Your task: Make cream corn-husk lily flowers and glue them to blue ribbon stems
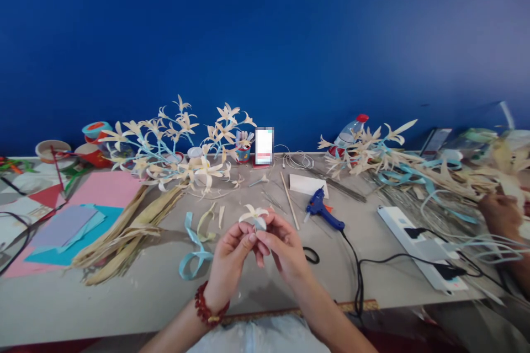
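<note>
My left hand (230, 258) and my right hand (282, 247) meet above the table's middle, fingertips pinched together on a small cream leaf flower (253, 214) whose petals spread above my fingers. A red bead bracelet (206, 307) circles my left wrist. Just left of my hands lies a curled light-blue ribbon (194, 248). A blue glue gun (323, 209) rests to the right of my hands, its black cord running to a white power strip (418, 247).
Finished flower sprays (174, 143) stand at the back left, more (372, 149) at the back right. Dried leaves (124, 231) and coloured paper sheets (70, 226) lie left. A wooden stick (290, 200), a plastic bottle (350, 131). Another person's hand (499, 212) works at the right edge.
</note>
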The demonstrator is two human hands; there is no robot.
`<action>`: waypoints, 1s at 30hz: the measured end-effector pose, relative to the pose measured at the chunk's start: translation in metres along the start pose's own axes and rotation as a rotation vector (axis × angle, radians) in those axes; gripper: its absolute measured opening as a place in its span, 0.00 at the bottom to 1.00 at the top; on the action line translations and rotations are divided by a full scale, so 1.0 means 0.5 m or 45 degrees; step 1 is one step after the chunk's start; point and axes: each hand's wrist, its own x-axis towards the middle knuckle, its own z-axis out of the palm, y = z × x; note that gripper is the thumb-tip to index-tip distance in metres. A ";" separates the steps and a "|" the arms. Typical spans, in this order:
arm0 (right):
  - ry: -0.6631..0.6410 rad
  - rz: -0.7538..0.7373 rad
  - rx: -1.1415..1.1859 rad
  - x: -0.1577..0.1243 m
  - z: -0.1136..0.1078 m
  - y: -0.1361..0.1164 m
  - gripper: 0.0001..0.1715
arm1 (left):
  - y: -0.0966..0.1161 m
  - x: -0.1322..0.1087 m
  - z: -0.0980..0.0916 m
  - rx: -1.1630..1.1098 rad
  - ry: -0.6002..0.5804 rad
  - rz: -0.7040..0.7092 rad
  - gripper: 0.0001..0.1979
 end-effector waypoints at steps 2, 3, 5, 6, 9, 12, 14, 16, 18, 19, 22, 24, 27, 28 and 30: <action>-0.003 0.024 0.007 0.001 0.001 -0.002 0.11 | 0.002 0.000 0.004 -0.033 0.010 -0.030 0.08; -0.006 0.041 0.013 0.001 0.002 -0.003 0.12 | 0.003 0.000 0.005 -0.047 0.011 -0.045 0.08; -0.006 0.075 0.024 0.001 0.004 -0.006 0.13 | 0.003 0.001 0.005 -0.069 0.013 -0.063 0.08; -0.004 0.089 0.026 0.001 0.005 -0.007 0.14 | 0.002 0.001 0.004 -0.079 0.014 -0.069 0.08; 0.004 0.115 0.013 0.001 0.008 -0.010 0.14 | -0.002 0.002 0.000 -0.094 0.014 -0.082 0.08; 0.021 0.106 -0.024 0.001 0.009 -0.009 0.11 | -0.004 0.002 -0.001 -0.072 -0.007 -0.092 0.08; 0.053 0.082 -0.063 0.001 0.007 -0.009 0.09 | -0.004 0.002 -0.003 0.010 -0.028 -0.070 0.09; 0.073 0.046 -0.117 0.001 0.004 -0.009 0.08 | -0.001 0.003 -0.008 0.163 -0.004 0.031 0.10; 0.084 -0.021 -0.194 0.002 -0.001 -0.010 0.08 | 0.006 0.006 -0.015 0.362 0.124 0.216 0.07; 0.092 -0.060 -0.240 0.003 -0.003 -0.010 0.08 | 0.010 0.009 -0.018 0.472 0.208 0.329 0.05; 0.136 -0.156 -0.365 0.005 -0.008 -0.008 0.10 | 0.025 0.015 -0.021 0.780 0.360 0.633 0.03; 0.154 -0.196 -0.438 0.005 -0.010 -0.004 0.11 | 0.034 0.018 -0.017 0.899 0.363 0.748 0.01; 0.140 -0.259 -0.574 0.003 -0.011 0.002 0.09 | 0.038 0.019 -0.008 0.948 0.361 0.780 0.02; 0.125 -0.274 -0.629 0.002 -0.012 0.003 0.08 | 0.038 0.019 -0.005 0.956 0.356 0.774 0.03; 0.101 -0.302 -0.744 0.000 -0.012 0.003 0.06 | 0.035 0.018 -0.003 0.966 0.348 0.757 0.04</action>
